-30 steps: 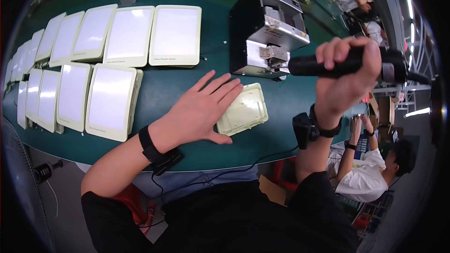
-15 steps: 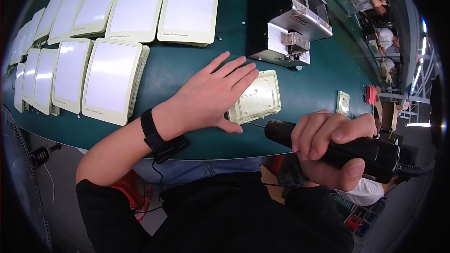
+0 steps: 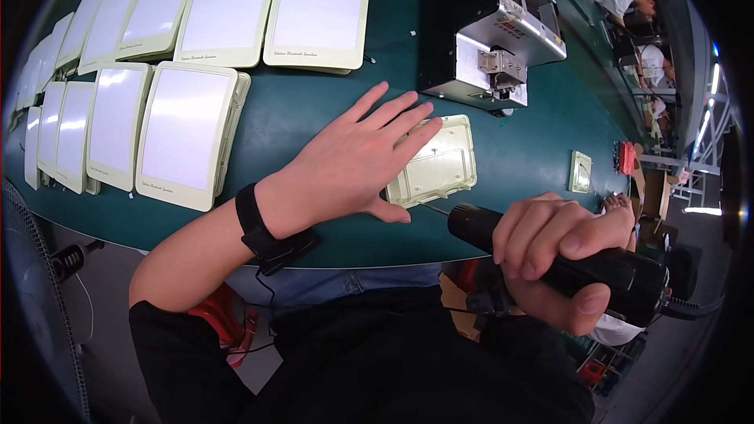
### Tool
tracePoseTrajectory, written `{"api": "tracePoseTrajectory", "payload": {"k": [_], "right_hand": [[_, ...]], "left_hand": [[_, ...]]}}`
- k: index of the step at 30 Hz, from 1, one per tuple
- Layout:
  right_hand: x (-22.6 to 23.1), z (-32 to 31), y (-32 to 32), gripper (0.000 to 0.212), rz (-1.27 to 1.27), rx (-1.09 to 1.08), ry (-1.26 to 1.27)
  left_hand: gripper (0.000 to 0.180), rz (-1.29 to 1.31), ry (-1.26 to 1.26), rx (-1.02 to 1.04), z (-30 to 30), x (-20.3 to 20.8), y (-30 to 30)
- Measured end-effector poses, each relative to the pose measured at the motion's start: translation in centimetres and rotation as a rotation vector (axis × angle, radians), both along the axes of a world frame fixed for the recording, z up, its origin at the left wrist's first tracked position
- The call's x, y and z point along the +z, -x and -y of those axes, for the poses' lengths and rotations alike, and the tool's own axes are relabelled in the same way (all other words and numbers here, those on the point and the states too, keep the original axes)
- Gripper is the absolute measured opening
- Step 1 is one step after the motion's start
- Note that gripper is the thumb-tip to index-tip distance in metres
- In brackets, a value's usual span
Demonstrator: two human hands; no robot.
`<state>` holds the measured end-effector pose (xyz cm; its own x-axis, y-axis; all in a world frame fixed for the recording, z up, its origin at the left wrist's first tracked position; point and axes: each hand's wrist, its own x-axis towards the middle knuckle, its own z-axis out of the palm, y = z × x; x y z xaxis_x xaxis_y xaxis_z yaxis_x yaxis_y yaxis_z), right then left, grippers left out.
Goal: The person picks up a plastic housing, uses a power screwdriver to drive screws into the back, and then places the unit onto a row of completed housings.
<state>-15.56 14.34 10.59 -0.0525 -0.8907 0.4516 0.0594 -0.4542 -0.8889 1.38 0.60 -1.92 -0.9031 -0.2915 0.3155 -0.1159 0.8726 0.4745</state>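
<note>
My left hand (image 3: 357,153) lies with fingers spread over the left part of a pale cream plastic housing (image 3: 446,161), which has raised inner ribs and screw holes. A black band is strapped round my left wrist. My right hand (image 3: 550,239) is wrapped round a black electric screwdriver (image 3: 475,226), held nearly level. Its thin bit points left to the near edge of the housing, at about the spot by my left thumb. Whether the bit sits in a screw is too small to tell.
Many cream-framed panels with white faces (image 3: 188,133) stand in overlapping rows on the left. A black and silver machine (image 3: 491,47) stands behind the housing. To the right are a small cream part (image 3: 580,171), red items (image 3: 626,159) and another person's hand (image 3: 618,202).
The view has shifted slightly, and another person's hand now shows at the table's right edge. My left hand stays on the housing, and the screwdriver stays at its near edge.
</note>
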Motion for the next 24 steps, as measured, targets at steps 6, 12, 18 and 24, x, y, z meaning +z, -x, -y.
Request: {"api": "tracePoseTrajectory", "payload": {"k": [6, 12, 18, 24], "right_hand": [[-0.3, -0.2, -0.7, 0.047, 0.030, -0.038, -0.068], [-1.4, -0.4, -0.9, 0.045, 0.085, -0.029, -0.104], [-2.4, 0.2, -1.5, 0.040, 0.113, -0.131, -0.009], [-0.5, -2.7, 1.5, 0.038, 0.305, 0.115, 0.279]], "left_hand": [[0.110, -0.018, -0.003, 0.005, 0.1, 0.4, 0.3], [0.094, 0.021, 0.020, -0.058, -0.4, 1.5, -0.2], [0.088, 0.016, 0.060, 0.003, -1.8, 0.5, -0.8], [0.083, 0.157, 0.181, 0.329, -8.6, 2.5, -5.0]]}}
